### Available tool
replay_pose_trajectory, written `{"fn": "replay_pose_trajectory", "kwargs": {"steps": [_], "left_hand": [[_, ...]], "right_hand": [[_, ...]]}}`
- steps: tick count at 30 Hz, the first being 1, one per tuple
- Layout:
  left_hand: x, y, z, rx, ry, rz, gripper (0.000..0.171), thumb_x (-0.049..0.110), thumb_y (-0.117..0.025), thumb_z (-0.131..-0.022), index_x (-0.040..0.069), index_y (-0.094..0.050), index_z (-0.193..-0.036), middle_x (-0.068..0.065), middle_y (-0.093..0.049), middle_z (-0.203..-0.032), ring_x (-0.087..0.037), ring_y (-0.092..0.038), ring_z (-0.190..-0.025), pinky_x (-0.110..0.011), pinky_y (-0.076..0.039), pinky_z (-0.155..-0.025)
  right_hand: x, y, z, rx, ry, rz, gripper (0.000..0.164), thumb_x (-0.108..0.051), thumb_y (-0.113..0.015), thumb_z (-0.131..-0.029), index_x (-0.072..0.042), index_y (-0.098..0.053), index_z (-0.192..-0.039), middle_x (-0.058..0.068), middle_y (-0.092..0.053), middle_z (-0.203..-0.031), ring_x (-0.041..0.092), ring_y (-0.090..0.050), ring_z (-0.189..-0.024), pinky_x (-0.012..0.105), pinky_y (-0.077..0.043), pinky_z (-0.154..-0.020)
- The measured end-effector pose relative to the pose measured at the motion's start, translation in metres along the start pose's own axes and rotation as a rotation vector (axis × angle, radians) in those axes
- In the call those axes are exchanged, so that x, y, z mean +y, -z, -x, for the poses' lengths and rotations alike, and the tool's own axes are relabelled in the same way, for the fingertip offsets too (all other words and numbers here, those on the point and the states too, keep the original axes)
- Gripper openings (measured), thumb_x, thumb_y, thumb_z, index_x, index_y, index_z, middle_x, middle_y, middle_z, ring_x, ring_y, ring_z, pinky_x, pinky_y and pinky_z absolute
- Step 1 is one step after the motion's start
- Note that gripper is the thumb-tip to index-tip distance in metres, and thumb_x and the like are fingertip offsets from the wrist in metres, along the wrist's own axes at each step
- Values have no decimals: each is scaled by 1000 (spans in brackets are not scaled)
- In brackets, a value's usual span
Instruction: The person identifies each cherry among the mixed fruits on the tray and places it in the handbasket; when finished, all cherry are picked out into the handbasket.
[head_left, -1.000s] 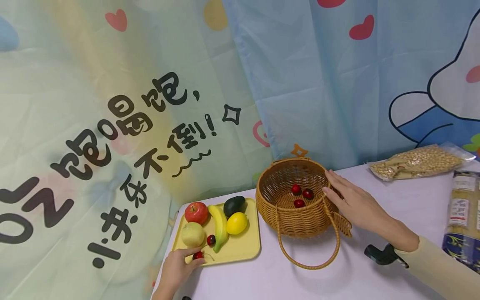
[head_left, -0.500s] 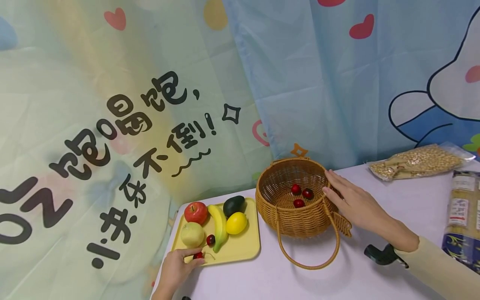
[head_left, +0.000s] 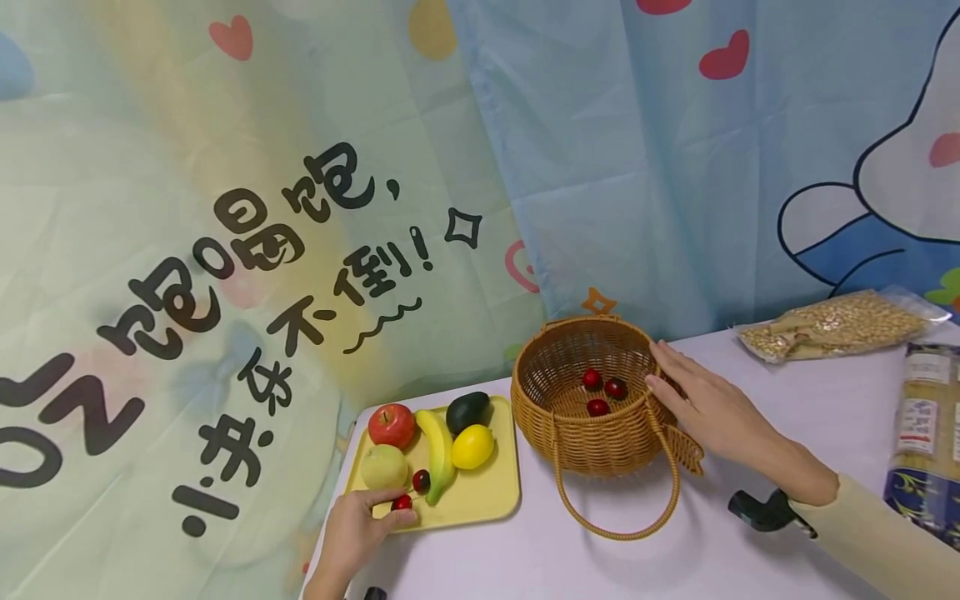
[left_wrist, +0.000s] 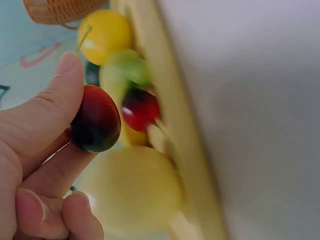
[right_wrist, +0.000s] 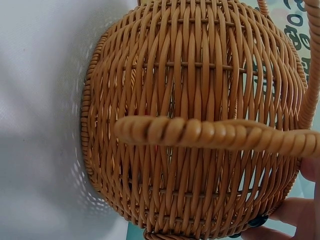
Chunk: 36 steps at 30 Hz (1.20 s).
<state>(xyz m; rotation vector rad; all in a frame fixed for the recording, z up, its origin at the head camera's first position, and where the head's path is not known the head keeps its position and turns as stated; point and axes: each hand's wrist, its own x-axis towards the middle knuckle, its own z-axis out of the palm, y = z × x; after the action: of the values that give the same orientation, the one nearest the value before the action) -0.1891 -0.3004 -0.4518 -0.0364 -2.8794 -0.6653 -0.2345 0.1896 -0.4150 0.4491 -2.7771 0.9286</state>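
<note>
My left hand (head_left: pixel 352 533) pinches a dark red cherry (left_wrist: pixel 95 120) between thumb and fingers, close over the front left of the yellow tray (head_left: pixel 495 500). Its thin stem sticks up past the thumb in the left wrist view. A second cherry (head_left: pixel 422 481) lies on the tray beside the banana (head_left: pixel 438 454). My right hand (head_left: pixel 712 408) rests with fairly straight fingers against the right side of the wicker basket (head_left: pixel 592 446), fingertips right at the rim. Inside the basket lie three cherries (head_left: pixel 597 407). The basket's handle (right_wrist: pixel 215 134) hangs down in front.
The tray also bears a red apple (head_left: pixel 392 426), a pale green round fruit (head_left: pixel 385 467), an avocado (head_left: pixel 468 412) and a lemon (head_left: pixel 473 447). At right lie a bag of beige grains (head_left: pixel 840 323) and a packet of noodles (head_left: pixel 924 425). A printed curtain (head_left: pixel 390 100) hangs behind the table.
My left hand has shifted slightly up and to the right with the cherry between its fingers. My right hand and the basket have stayed in place.
</note>
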Motion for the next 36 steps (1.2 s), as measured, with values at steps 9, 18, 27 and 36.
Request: {"fn": "replay_pose_trajectory", "kwargs": {"steps": [9,18,27,36], "left_hand": [[45,13,-9,-2,-75,154,34,32,-82,-69,28,-75,-102,9,-58,-55,-4,-34,-50,-17,-26,-47],[97,19,-30,75,-261,318,37,40,-79,-70,29,-73,-105,4,-29,-41,-5,-25,-33,-20,-20,-37],[148,20,-62,93,-417,387,37,44,-76,-74,32,-72,-108,2,-34,-43,-6,-17,-36,-23,-16,-38],[197,8,-97,-2,-483,345,36,47,-72,-78,33,-70,-111,2,-25,-40,-15,-18,-34,-25,-17,-36]], "right_hand": [[-1,1,2,8,-10,-1,65,-48,-33,-101,-13,-14,-153,17,-17,-158,46,-26,-139,66,-25,-104],[-4,-1,1,26,-18,20,66,-50,-29,-101,-10,-15,-152,19,-18,-157,46,-27,-138,65,-26,-104],[-3,-5,-1,40,-9,26,64,-47,-31,-102,-10,-16,-152,19,-19,-157,45,-28,-138,64,-27,-104],[-4,-4,0,35,-26,35,64,-47,-30,-102,-10,-16,-152,19,-19,-157,46,-28,-138,64,-27,-104]]}}
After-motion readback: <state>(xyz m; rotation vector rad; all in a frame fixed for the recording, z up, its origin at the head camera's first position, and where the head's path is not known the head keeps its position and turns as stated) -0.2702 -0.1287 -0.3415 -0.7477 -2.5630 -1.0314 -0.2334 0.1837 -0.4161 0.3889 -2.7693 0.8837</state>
